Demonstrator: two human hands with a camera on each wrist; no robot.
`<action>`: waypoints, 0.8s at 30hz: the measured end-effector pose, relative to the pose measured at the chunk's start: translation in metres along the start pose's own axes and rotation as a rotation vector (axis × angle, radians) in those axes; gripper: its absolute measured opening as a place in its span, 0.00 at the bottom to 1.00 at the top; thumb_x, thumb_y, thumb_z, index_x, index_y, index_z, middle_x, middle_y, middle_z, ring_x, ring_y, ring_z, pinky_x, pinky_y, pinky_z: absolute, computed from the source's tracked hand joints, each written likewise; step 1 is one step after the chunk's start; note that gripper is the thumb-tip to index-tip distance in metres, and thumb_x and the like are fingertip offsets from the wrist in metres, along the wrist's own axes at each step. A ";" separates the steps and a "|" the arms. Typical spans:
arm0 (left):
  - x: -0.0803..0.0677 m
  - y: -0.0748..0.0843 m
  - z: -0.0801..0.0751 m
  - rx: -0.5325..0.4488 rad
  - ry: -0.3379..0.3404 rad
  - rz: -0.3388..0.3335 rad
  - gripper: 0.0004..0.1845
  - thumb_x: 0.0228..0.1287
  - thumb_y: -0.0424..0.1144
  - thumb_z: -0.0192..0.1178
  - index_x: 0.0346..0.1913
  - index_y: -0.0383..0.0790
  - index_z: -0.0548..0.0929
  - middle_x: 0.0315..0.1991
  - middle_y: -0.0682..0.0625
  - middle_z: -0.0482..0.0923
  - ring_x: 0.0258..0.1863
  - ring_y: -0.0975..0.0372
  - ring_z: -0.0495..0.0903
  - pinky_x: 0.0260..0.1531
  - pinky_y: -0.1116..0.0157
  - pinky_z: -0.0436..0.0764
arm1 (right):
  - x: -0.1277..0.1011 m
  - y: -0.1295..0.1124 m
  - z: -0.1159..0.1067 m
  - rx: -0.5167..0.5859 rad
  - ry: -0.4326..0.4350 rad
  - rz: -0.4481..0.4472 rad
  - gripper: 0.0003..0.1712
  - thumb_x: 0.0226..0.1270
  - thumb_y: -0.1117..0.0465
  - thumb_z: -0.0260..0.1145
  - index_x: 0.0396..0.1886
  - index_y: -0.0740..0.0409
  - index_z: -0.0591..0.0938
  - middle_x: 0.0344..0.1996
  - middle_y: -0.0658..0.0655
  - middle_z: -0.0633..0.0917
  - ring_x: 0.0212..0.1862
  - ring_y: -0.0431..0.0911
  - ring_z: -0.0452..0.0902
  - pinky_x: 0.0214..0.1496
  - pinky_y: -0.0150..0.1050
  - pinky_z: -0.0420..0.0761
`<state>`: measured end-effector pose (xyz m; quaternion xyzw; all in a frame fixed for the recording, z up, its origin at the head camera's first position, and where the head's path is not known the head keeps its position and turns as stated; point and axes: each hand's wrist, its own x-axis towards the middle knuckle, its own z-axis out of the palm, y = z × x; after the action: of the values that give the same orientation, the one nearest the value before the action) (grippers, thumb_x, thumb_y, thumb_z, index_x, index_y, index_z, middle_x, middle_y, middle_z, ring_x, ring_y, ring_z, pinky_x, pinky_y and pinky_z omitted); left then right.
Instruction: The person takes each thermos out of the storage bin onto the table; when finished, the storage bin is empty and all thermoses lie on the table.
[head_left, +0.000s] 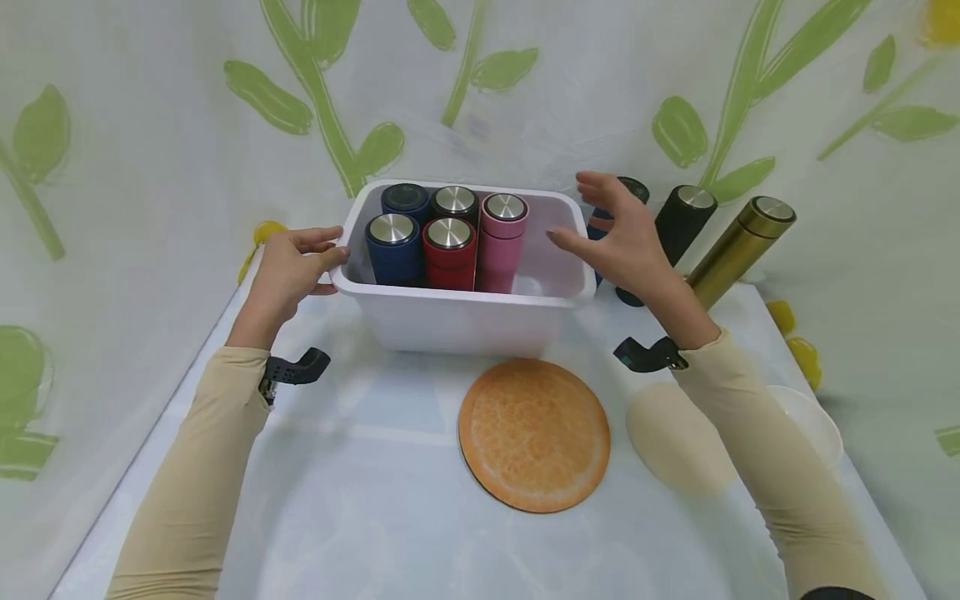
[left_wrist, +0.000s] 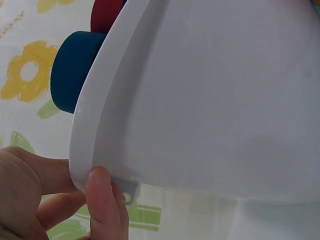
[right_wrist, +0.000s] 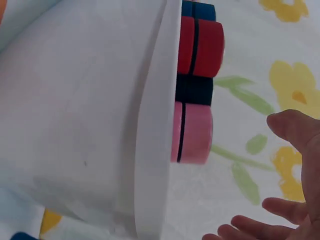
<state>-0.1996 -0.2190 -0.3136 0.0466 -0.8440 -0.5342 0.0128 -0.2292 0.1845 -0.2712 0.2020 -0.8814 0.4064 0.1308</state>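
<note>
Nearest me lies an orange mat (head_left: pixel 533 433); beyond it my left hand (head_left: pixel 288 271) grips the white bin (head_left: pixel 457 321) rim, right hand (head_left: pixel 626 242) hovering spread. No labels readable.

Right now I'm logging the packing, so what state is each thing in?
white bin: upright on the table, partly filled
five flasks in the bin: upright, lids on
black flask: outside the bin, leaning
gold flask: outside the bin, leaning
left hand: grips the bin's rim
right hand: open, over the bin's right edge

Left hand (head_left: pixel 288 271) curled with thumb forward, right hand (head_left: pixel 626 242) spread open, raised.
</note>
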 end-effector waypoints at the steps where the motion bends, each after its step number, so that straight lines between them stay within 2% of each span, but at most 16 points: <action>1: 0.000 0.000 -0.002 -0.003 0.007 0.005 0.27 0.72 0.39 0.60 0.71 0.41 0.72 0.60 0.37 0.72 0.53 0.49 0.78 0.31 0.69 0.86 | 0.003 -0.001 0.005 0.007 -0.011 -0.001 0.44 0.59 0.51 0.76 0.72 0.54 0.68 0.68 0.55 0.73 0.68 0.49 0.69 0.66 0.50 0.75; 6: 0.000 -0.001 -0.006 -0.011 0.006 0.006 0.27 0.72 0.39 0.61 0.71 0.39 0.72 0.61 0.37 0.72 0.52 0.50 0.79 0.31 0.69 0.86 | 0.014 -0.006 0.021 0.012 -0.052 0.013 0.45 0.58 0.49 0.76 0.72 0.55 0.68 0.67 0.56 0.74 0.68 0.50 0.69 0.65 0.48 0.76; 9: 0.002 0.000 -0.002 -0.018 -0.010 0.004 0.27 0.72 0.39 0.61 0.71 0.39 0.72 0.61 0.36 0.72 0.53 0.50 0.79 0.32 0.68 0.86 | 0.015 -0.008 0.024 -0.003 -0.062 0.032 0.45 0.58 0.50 0.76 0.73 0.55 0.67 0.68 0.56 0.73 0.68 0.51 0.68 0.65 0.48 0.76; 16: 0.003 0.003 0.002 -0.011 -0.002 0.009 0.26 0.72 0.39 0.60 0.71 0.40 0.73 0.60 0.37 0.73 0.52 0.50 0.78 0.31 0.68 0.86 | 0.023 -0.015 0.030 -0.007 -0.125 0.054 0.46 0.59 0.49 0.76 0.74 0.55 0.65 0.70 0.59 0.70 0.69 0.54 0.67 0.67 0.49 0.73; 24: 0.001 0.001 -0.001 -0.012 0.004 -0.018 0.26 0.72 0.39 0.60 0.71 0.41 0.72 0.62 0.37 0.72 0.53 0.49 0.78 0.32 0.68 0.86 | 0.034 -0.018 0.039 -0.041 -0.184 0.070 0.48 0.59 0.48 0.76 0.74 0.58 0.64 0.72 0.59 0.68 0.70 0.55 0.66 0.68 0.50 0.71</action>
<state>-0.2004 -0.2191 -0.3123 0.0550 -0.8404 -0.5390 0.0100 -0.2539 0.1357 -0.2701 0.2050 -0.9043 0.3724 0.0392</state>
